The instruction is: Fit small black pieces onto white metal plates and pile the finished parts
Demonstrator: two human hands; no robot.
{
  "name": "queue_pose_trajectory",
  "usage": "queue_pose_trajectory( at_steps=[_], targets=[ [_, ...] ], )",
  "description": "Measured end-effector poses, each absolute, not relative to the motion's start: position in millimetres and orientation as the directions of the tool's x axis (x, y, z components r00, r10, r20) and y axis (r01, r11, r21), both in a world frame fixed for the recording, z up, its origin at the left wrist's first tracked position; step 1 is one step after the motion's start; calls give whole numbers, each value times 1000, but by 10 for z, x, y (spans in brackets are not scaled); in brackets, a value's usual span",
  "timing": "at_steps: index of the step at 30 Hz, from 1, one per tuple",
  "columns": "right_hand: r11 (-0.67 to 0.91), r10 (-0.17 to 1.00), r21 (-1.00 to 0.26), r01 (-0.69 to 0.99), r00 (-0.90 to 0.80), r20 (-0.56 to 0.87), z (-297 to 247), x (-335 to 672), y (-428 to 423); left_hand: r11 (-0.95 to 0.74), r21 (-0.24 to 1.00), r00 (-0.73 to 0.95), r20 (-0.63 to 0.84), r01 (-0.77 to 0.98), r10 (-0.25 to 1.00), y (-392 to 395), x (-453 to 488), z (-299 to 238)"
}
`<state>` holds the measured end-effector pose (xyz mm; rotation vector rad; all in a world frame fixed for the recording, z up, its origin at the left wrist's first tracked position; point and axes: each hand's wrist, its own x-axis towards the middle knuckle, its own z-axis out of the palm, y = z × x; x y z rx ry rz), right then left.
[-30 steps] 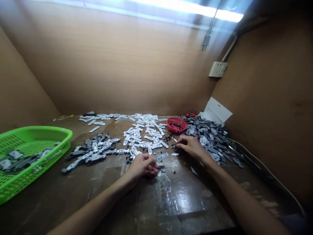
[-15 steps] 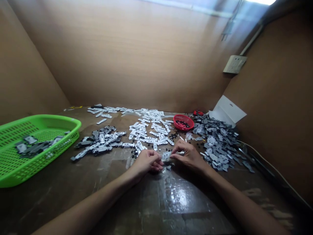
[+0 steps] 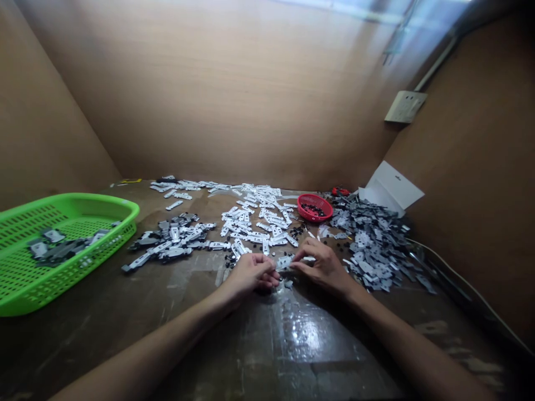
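My left hand (image 3: 256, 273) is low over the table with thumb and fingers pinched together; whatever is in them is too small or hidden to name. Facing it, my right hand (image 3: 320, 266) has its thumb and forefinger drawn together, and what they hold cannot be made out. A pale grey flat part (image 3: 285, 262) lies between the two hands, beside the right fingertips. Just below it sits a small grey piece (image 3: 288, 284). Small black round pieces (image 3: 229, 260) are scattered left of my left hand. Beyond the hands spread many white, car-shaped flat parts (image 3: 273, 220).
A green basket (image 3: 125, 214) with grey car-like pieces stands at left. Near it lies a pile of assembled-looking grey and white pieces (image 3: 167, 239). A red basket (image 3: 315, 199) holds black bits. Grey flat parts (image 3: 371, 245) heap at right, before a white card (image 3: 397, 186).
A dark grey piece seen between my fingertips earlier no longer shows there. Both hands stay in nearly the same place, and the view has shifted slightly.
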<state>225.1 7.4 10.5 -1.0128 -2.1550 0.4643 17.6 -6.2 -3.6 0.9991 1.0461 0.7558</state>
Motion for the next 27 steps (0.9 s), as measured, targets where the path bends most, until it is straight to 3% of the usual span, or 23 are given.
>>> queue_pose_trajectory(
  at_steps=[4,9,14,17,27],
  targets=[
    [582,813,-625,519,-372,448,192,2362,161,369,929,320,-342,-25,883,-60,174,-41],
    [349,917,-612,710,-123,380,211,2705,418,365,931,331,-349,14,877,-59,169,-33],
    [288,955,-445,848,-221,197,95,2887,548,357,933,346,-348,38,871,-67,168,-37],
    [282,957,-394,875,-225,185,81,2906,552,356,934,353,-343,31,870,-67,166,-48],
    [233,972,-381,895,-220,78,95,2964,544,345,938,363,-336,44,869,-67,166,-57]
  ],
)
